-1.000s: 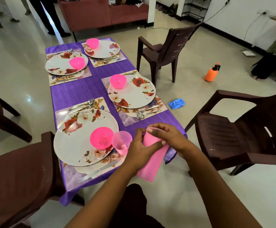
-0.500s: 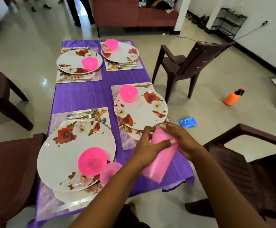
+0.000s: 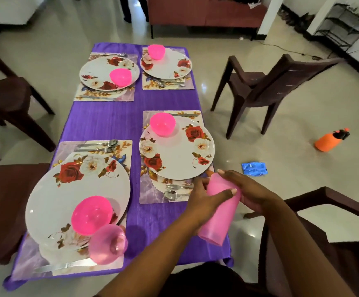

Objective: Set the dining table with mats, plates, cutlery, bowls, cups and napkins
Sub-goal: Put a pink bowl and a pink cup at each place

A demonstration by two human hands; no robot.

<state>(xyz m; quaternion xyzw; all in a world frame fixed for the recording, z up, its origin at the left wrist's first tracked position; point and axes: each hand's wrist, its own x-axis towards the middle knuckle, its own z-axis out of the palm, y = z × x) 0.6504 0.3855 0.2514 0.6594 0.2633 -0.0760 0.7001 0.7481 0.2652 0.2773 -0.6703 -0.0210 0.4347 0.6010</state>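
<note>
- While four places already carry mats, plates, bowls and cutlery, only one pink cup [image 3: 109, 244] stands on the surface [image 3: 108, 123], by the near left plate [image 3: 75, 202]; in the head view no napkins show, so cups for three places and all napkins seem left.
- Both hands hold the stack of cups [image 3: 219, 211] over the near right corner: the left hand [image 3: 204, 200] wraps its fingers [image 3: 223, 194] round the stack, and the right hand [image 3: 249, 194] grips its upper end, likely pulling one loose.
- Cups and bowls [image 3: 162, 124] look like smooth translucent pink plastic, tapered and round.
- Plates are glossy white rounds with rose prints; mats [image 3: 152, 196] are flat printed rectangles; the cloth is ribbed purple.
</note>
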